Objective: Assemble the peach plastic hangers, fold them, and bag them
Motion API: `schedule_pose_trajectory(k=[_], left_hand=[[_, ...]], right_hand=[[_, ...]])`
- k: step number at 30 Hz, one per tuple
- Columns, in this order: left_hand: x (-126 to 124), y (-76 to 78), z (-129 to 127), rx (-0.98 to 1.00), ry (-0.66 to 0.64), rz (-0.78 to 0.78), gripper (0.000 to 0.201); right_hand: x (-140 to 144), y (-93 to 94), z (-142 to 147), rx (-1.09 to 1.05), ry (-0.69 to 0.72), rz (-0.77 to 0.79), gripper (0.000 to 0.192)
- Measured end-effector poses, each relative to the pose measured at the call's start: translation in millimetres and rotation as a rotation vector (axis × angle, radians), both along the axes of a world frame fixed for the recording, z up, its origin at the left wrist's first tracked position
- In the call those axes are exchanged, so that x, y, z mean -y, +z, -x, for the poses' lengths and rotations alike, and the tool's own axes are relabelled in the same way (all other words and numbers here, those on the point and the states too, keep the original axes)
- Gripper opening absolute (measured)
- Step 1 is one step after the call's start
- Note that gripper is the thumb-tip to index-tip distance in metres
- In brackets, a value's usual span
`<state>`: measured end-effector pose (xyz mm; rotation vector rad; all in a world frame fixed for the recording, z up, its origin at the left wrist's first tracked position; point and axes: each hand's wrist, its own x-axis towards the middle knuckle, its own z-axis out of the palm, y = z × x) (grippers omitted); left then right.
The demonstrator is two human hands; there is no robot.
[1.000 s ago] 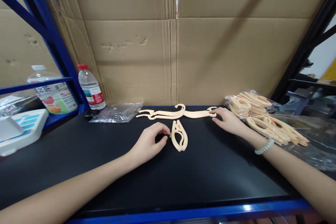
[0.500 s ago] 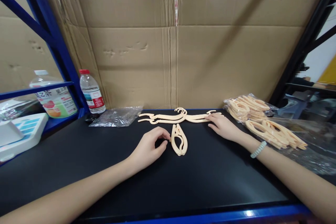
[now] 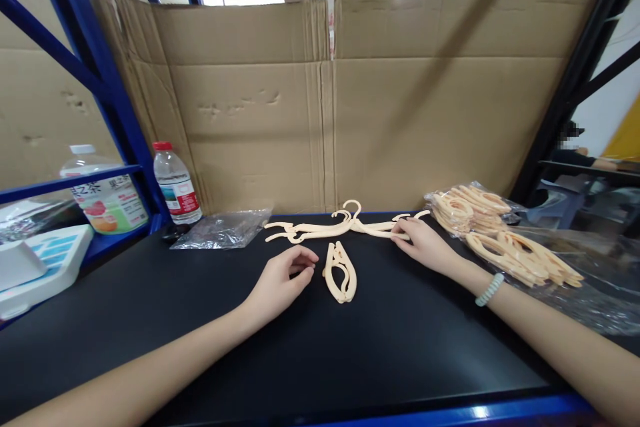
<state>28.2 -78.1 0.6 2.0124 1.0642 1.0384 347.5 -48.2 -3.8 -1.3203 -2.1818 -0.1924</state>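
Note:
Two unfolded cream plastic clothes hangers point(image 3: 325, 230) lie overlapping on the black table, hooks toward the back. My right hand point(image 3: 423, 243) pinches the right arm of the front one between thumb and fingers. One hook stands up higher than the other. A folded hanger point(image 3: 341, 273) lies nearer to me, its two arms closed into a leaf shape. Just left of it, my left hand point(image 3: 285, 278) rests with curved fingers and thumb apart, holding nothing and not touching the folded hanger.
Clear bags of folded hangers point(image 3: 520, 257) lie at the right. At the back left are a crumpled plastic bag point(image 3: 223, 229) and a red-capped water bottle point(image 3: 176, 187). Cardboard point(image 3: 250, 127) walls off the back. A person point(image 3: 575, 153) is beyond the rack at the far right.
My right hand has taken hold of the hanger's right arm, and one hook has risen. My left hand has drawn slightly left, away from the folded hanger. The view has tilted up a little.

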Motion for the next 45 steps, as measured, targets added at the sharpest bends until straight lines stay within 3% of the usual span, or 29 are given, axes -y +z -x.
schedule_pose_trajectory(k=[5, 14, 17, 21, 28, 31, 35, 40, 45], left_hand=[[-4.3, 3.1, 0.7, 0.145, 0.08, 0.176, 0.023], [-7.7, 13.3, 3.7, 0.585, 0.172, 0.586, 0.039], [-9.1, 15.9, 5.5, 0.722, 0.197, 0.655, 0.05], [-7.8, 15.7, 4.6, 0.72, 0.175, 0.597, 0.057], [-3.9, 10.1, 2.7, 0.421, 0.068, 0.409, 0.073], [-2.9, 9.1, 3.1, 0.27, 0.037, 0.314, 0.061], [-3.2, 8.8, 3.9, 0.17, 0.028, 0.246, 0.039], [-2.7, 10.0, 3.2, 0.154, 0.049, 0.238, 0.039], [-2.6, 10.7, 2.1, 0.201, 0.039, 0.277, 0.036]], right_hand=[[2.4, 3.5, -4.1, -0.085, -0.02, 0.007, 0.01], [2.2, 4.6, -4.4, -0.166, -0.012, -0.086, 0.013], [6.0, 7.2, -0.6, -0.197, 0.023, -0.104, 0.012], [12.5, 12.2, 5.9, -0.182, 0.074, -0.138, 0.012], [15.4, 9.7, 13.1, -0.075, 0.192, -0.141, 0.01], [15.7, 7.9, 14.7, -0.057, 0.21, -0.148, 0.011], [16.5, 10.5, 12.9, -0.024, 0.136, -0.207, 0.013], [19.4, 16.0, 9.3, 0.056, -0.031, -0.348, 0.016], [23.4, 16.5, 10.8, 0.128, -0.13, -0.353, 0.023]])
